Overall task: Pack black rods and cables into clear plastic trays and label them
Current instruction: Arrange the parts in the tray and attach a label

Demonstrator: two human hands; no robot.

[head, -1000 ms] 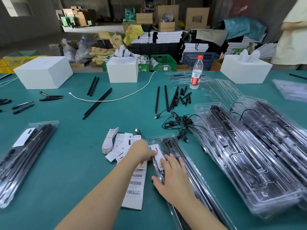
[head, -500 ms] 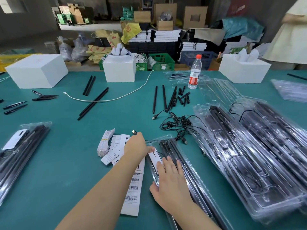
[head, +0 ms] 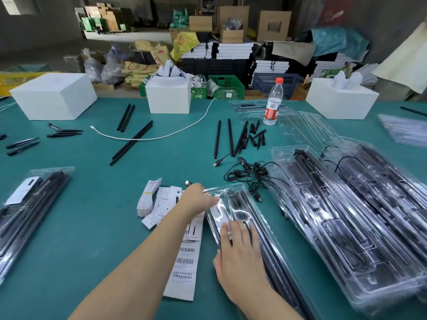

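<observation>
A clear plastic tray (head: 255,212) holding black rods lies in front of me, with a white label (head: 219,215) on its near-left end. My left hand (head: 196,200) reaches across from the left, its fingers stretched onto the tray's upper left edge by the label. Lower down, my right hand (head: 240,255) lies flat on the tray with straight fingertips pressing the label. A strip of barcode labels (head: 184,262) lies under my left forearm. Loose black rods (head: 228,137) and a tangle of black cables (head: 250,174) lie beyond the tray.
Stacked filled trays (head: 346,222) crowd the right side. A bagged pack of rods (head: 32,204) lies at left, a bundle of labels (head: 147,199) near centre. Farther back are more rods (head: 131,143), a white cable (head: 161,135), a water bottle (head: 273,101) and white boxes (head: 54,95).
Both hands stay on the tray and its label. My left fingers have slid slightly farther onto the tray's upper end; the right hand barely moved.
</observation>
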